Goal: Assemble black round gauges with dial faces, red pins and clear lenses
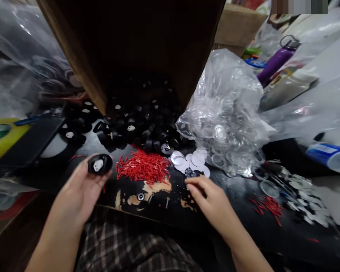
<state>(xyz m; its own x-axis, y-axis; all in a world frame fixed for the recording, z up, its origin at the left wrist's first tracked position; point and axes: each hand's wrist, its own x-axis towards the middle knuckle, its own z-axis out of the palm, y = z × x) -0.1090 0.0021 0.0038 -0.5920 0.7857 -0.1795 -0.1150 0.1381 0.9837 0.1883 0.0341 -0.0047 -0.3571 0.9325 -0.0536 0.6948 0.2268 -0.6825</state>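
Observation:
My left hand (81,190) holds a round black plastic case (100,164) with a pale metallic piece in its middle, tilted toward me. My right hand (208,194) is low over the table, thumb and index finger drawn together at the edge of a dark disc with white print (190,173). Whether that disc is between the fingertips I cannot make out. Thin white discs (197,158) lie loosely overlapped just beyond those fingers. Between the hands is a heap of short red sticks (144,166).
Many more black cases (130,128) spill from a large cardboard box (73,49). A clear plastic bag (229,87) of transparent discs stands right of it. A dark phone (31,141) and yellow tape roll (5,130) lie left; white parts (306,189) and a purple bottle (277,62) right.

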